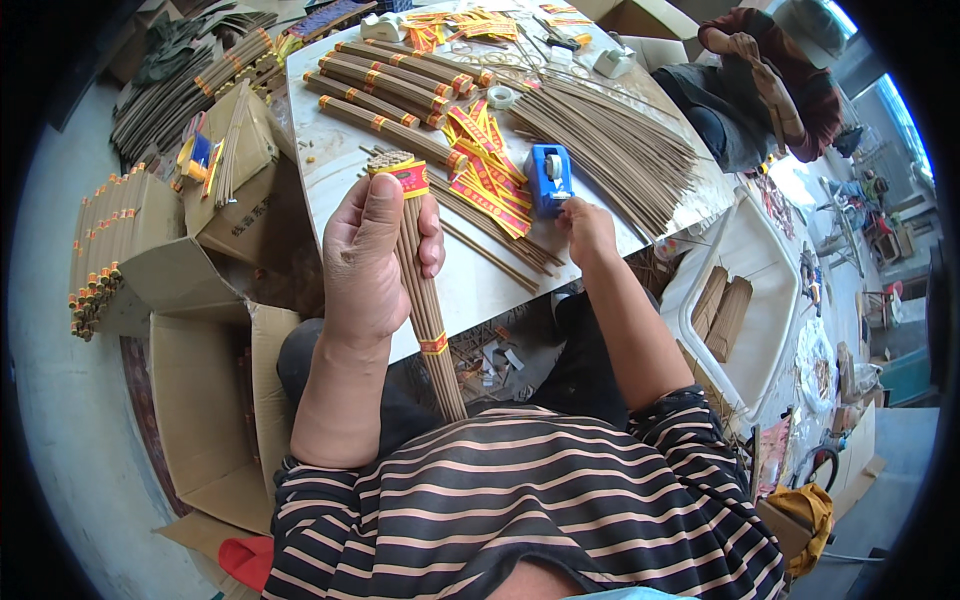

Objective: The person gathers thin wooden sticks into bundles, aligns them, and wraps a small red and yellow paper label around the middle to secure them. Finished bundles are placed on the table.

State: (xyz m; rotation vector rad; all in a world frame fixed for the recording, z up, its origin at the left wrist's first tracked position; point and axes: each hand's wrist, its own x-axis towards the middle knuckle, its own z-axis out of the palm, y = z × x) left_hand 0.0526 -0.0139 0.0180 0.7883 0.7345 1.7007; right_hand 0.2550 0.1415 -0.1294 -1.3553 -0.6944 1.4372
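Note:
My left hand (375,255) is wrapped round a bundle of brown incense sticks (428,300), tilted with its lower end toward my lap. A red and yellow paper band circles the bundle near the top, just above my thumb, and a second one sits lower down. My right hand (588,232) is closed in a pinch at the near edge of a blue tape dispenser (549,180); whatever lies between the fingertips is too small to make out. Left of the dispenser, red and yellow paper labels (487,170) lie in a loose heap, with loose sticks (490,255) below.
Banded bundles (385,80) lie across the far left of the white table (320,180). Loose sticks (610,150) fan out right of the dispenser. An open cardboard box (205,400) stands left, a white tub (745,290) right. Another person (765,85) sits at the far right.

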